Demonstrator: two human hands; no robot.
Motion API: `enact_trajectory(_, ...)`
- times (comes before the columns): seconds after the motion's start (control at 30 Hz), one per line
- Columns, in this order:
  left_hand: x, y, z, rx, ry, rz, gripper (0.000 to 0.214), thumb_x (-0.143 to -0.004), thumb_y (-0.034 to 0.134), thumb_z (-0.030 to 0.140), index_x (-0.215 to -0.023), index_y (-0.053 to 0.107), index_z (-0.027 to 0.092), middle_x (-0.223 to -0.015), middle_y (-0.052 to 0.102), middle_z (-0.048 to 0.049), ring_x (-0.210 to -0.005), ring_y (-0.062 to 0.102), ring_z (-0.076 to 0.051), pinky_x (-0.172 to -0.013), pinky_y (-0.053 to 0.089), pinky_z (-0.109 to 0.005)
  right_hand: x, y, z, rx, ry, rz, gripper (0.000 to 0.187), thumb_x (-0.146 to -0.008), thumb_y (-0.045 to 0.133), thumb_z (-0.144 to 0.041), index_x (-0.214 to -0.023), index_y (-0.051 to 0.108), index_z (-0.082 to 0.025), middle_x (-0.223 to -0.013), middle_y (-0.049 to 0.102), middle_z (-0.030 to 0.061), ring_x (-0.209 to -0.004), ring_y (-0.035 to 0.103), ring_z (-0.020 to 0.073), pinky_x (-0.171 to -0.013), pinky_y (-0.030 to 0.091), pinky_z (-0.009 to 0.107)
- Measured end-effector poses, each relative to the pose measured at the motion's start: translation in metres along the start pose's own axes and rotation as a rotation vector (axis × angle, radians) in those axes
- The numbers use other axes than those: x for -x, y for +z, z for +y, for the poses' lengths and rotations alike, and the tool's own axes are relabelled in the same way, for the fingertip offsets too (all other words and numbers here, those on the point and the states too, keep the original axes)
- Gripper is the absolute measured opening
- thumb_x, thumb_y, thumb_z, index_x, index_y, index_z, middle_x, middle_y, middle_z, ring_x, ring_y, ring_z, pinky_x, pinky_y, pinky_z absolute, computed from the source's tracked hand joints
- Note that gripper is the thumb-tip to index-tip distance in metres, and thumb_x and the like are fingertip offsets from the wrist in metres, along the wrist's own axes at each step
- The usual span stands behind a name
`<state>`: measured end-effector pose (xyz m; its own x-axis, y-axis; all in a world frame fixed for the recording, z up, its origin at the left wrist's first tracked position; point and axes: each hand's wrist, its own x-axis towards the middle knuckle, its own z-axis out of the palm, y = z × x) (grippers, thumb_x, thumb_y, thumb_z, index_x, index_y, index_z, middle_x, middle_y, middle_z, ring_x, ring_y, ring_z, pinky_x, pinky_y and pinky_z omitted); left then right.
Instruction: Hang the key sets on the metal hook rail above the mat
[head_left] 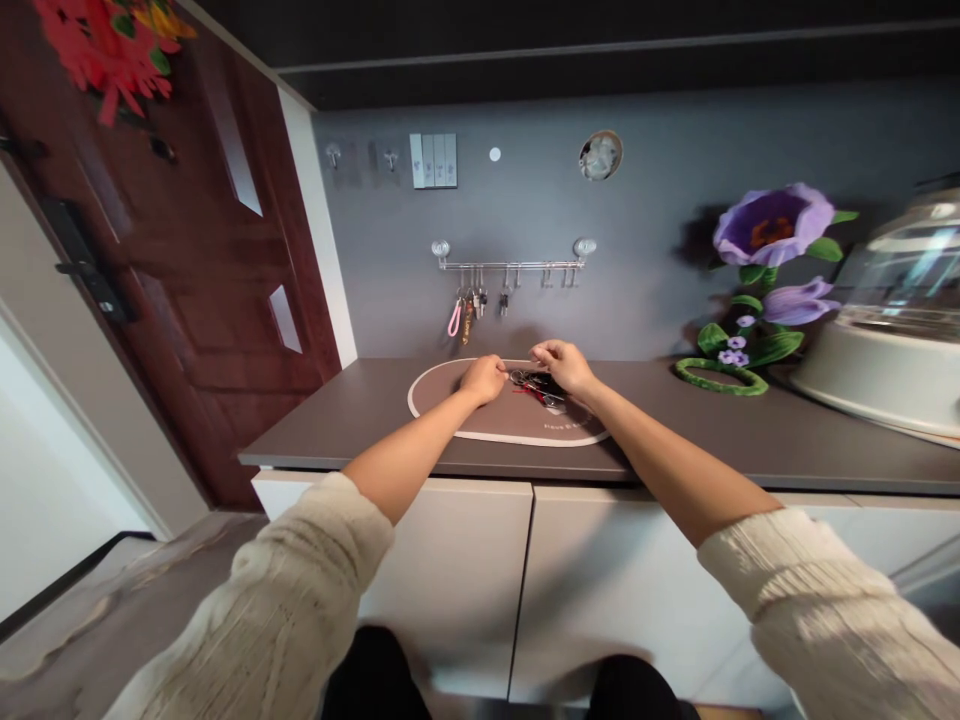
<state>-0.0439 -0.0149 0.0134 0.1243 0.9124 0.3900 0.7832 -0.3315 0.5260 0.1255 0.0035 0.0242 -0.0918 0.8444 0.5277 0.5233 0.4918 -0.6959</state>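
Note:
Both my arms reach over an oval brown mat (495, 425) on a grey counter (360, 425). My left hand (484, 379) is curled in a loose fist on the mat, its fingertips touching a bunch of keys (536, 387) with a red strap. My right hand (562, 365) hovers over the same bunch with fingers pinched together at its far end. What exactly each hand pinches is too small to tell apart from the bunch.
A metal hook rail (512, 262) on the grey wall holds more keys (469, 308) and a pink loop. A purple flower ornament (765, 270) and a domed appliance (892, 320) stand on the right. A dark red door (187, 250) is left. White cabinet fronts (465, 580) lie below.

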Motion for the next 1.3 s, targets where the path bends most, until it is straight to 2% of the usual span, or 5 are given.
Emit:
enact_trajectory(0.23, -0.023, 0.004, 0.009, -0.122, -0.064, -0.118, 0.013, -0.071, 0.058, 0.023, -0.076, 0.065, 0.014, -0.079, 0.066, -0.0081, -0.073, 0.057, -0.017, -0.072, 0.043, -0.027, 0.014, -0.001, -0.004, 0.299, -0.022, -0.032, 0.018, -0.079, 0.049, -0.016, -0.088, 0.065, -0.016, -0.090, 0.067, 0.0067, -0.083, 0.059, 0.0149, -0.078, 0.042, 0.026)
enact_trajectory(0.43, -0.021, 0.016, 0.006, -0.054, -0.063, -0.066, 0.012, -0.072, 0.057, 0.025, -0.076, 0.066, 0.018, -0.083, 0.066, -0.0056, -0.077, 0.058, -0.016, -0.074, 0.043, -0.027, 0.016, 0.002, -0.004, 0.428, -0.095, -0.041, 0.021, -0.080, 0.047, -0.015, -0.088, 0.066, -0.016, -0.094, 0.067, 0.0080, -0.088, 0.059, 0.0176, -0.079, 0.041, 0.026)
enact_trajectory(0.63, -0.019, 0.020, 0.001, 0.013, -0.052, -0.065, 0.010, -0.073, 0.058, 0.025, -0.076, 0.064, 0.017, -0.079, 0.064, -0.0036, -0.071, 0.055, -0.013, -0.073, 0.042, -0.026, 0.015, 0.004, -0.005, 0.445, -0.101, -0.055, 0.022, -0.080, 0.047, -0.015, -0.090, 0.066, -0.016, -0.095, 0.067, 0.0087, -0.088, 0.059, 0.0183, -0.078, 0.041, 0.026)
enact_trajectory(0.9, -0.021, 0.014, -0.013, 0.165, 0.157, -0.025, 0.004, -0.072, 0.054, 0.016, -0.073, 0.057, 0.014, -0.068, 0.058, 0.0003, -0.063, 0.049, -0.010, -0.065, 0.039, -0.023, 0.018, 0.003, -0.009, 0.457, -0.120, -0.074, 0.022, -0.079, 0.047, -0.018, -0.091, 0.065, -0.014, -0.092, 0.067, 0.0081, -0.085, 0.059, 0.0167, -0.077, 0.041, 0.025)
enact_trajectory(1.3, -0.016, 0.002, 0.002, 0.540, 0.082, -0.002, 0.006, -0.073, 0.050, 0.010, -0.069, 0.049, 0.014, -0.056, 0.047, 0.0046, -0.052, 0.044, -0.006, -0.055, 0.035, -0.020, 0.019, 0.005, -0.010, 0.349, -0.170, -0.072, 0.019, -0.076, 0.051, -0.020, -0.087, 0.065, -0.016, -0.085, 0.066, 0.0057, -0.079, 0.058, 0.0150, -0.077, 0.040, 0.025)
